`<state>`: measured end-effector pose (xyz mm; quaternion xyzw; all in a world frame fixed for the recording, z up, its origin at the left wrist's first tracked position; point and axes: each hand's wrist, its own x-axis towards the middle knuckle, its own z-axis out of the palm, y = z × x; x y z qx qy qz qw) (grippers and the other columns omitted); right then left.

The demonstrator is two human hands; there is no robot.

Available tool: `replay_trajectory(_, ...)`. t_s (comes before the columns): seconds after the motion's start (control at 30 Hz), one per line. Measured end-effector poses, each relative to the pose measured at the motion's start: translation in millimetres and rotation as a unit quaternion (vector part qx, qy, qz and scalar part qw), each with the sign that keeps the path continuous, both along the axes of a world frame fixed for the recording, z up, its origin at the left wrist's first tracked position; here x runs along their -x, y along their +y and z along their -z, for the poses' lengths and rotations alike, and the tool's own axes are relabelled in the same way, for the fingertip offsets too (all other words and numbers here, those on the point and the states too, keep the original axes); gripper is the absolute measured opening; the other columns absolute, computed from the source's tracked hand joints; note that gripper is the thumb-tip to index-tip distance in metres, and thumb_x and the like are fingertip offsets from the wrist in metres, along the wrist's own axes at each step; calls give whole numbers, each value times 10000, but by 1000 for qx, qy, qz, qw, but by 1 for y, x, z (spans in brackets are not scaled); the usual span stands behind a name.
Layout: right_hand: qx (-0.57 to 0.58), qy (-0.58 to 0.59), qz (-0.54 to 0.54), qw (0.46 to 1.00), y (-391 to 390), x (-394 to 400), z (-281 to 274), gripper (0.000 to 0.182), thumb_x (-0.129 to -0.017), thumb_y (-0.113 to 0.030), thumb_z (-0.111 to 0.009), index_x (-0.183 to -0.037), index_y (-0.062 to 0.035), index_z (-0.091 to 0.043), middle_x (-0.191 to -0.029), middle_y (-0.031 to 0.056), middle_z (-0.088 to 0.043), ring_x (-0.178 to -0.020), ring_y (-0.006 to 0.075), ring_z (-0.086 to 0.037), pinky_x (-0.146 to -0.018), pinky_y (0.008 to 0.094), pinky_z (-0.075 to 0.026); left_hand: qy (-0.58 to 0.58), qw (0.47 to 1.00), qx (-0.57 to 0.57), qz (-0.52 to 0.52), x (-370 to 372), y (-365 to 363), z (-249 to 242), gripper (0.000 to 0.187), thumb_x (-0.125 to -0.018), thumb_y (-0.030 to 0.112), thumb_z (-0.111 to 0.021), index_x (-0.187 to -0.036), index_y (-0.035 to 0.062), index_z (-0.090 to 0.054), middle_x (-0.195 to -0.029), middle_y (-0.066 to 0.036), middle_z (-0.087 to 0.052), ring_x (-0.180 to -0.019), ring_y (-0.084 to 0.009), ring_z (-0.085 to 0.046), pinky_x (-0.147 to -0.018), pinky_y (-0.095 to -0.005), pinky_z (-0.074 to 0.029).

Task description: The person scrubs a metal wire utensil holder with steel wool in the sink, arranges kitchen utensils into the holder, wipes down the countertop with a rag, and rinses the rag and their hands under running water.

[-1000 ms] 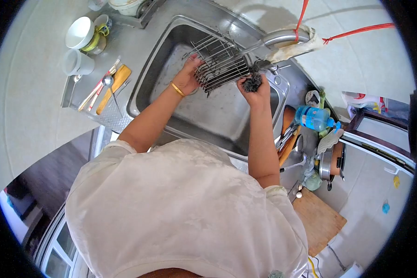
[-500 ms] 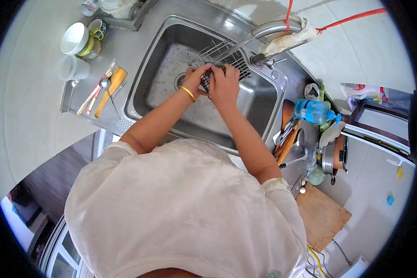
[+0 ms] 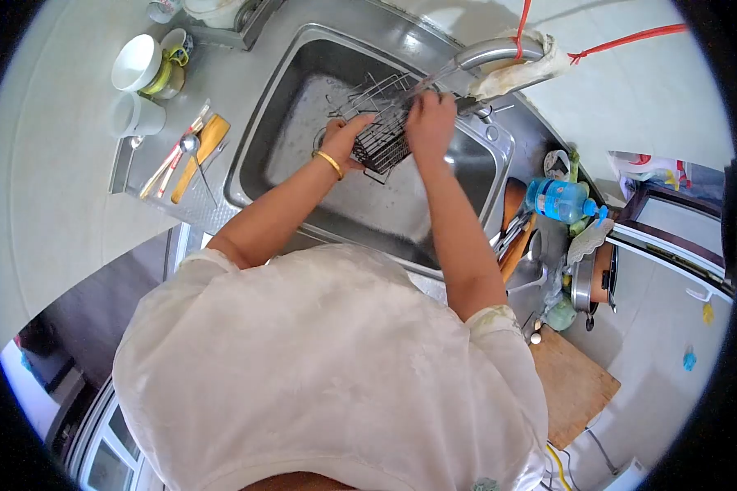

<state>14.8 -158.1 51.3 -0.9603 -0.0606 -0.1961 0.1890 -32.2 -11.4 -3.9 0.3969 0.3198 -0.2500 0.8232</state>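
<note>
A dark wire basket [image 3: 382, 149] with a fine grid is tilted over the sink [image 3: 306, 214]. My left hand [image 3: 345, 141], a gold-coloured bangle at its wrist, grips the basket's left side, thumb on top. On the basket's right, my right hand [image 3: 431, 127] is curled closed, slightly blurred, close under the water running from the faucet [image 3: 499, 52]. Whatever its fingers hold is hidden. Behind the basket, a metal wire rack [image 3: 359, 100] leans in the sink.
Left of the sink are a white bowl [image 3: 136, 62], a white cup [image 3: 137, 114], a wooden spatula [image 3: 200, 159] and a metal spoon [image 3: 190, 146]. A blue bottle [image 3: 560, 200], several utensils and a cutting board [image 3: 575, 385] are at the right. Red string hangs on the faucet.
My right hand has moved right and up, away from my left hand, towards the running water. More of the wire basket now shows between the hands. My left hand stays on it.
</note>
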Motion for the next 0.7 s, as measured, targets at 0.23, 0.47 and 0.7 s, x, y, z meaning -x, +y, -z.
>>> replay_trajectory(0.23, -40, -1, -86, 996, 43, 43, 2, 127, -761, -118, -587, -873, -58, -583, -872, 187, -525, -834, 357, -521, -711, 425, -431, 7, 995, 93, -15, -12, 8, 23, 754, -652, 361, -741, -1165, 3, -320, -1125, -170, -459, -952, -310, -532, -681, -612, -454)
replay_trajectory(0.47, -47, 18, 6, 999, 0, -3, 11, 127, -758, -120, -574, -870, -58, -573, -876, 181, -501, -835, 361, -505, -720, 431, -425, 24, 996, 80, 13, -4, -3, -1, 782, -630, 376, -759, -1179, 4, -343, -1193, -160, -436, -1014, -336, -518, -744, -644, -411)
replay_trajectory(0.7, -38, 21, -73, 996, 15, 33, 18, 146, -749, -124, -588, -879, -59, -575, -875, 184, -499, -832, 364, -507, -722, 429, -426, 44, 995, 89, -1, -2, 1, -13, 661, -653, 376, -736, -1135, 25, -452, -1171, -158, -461, -1024, -336, -508, -759, -650, -396)
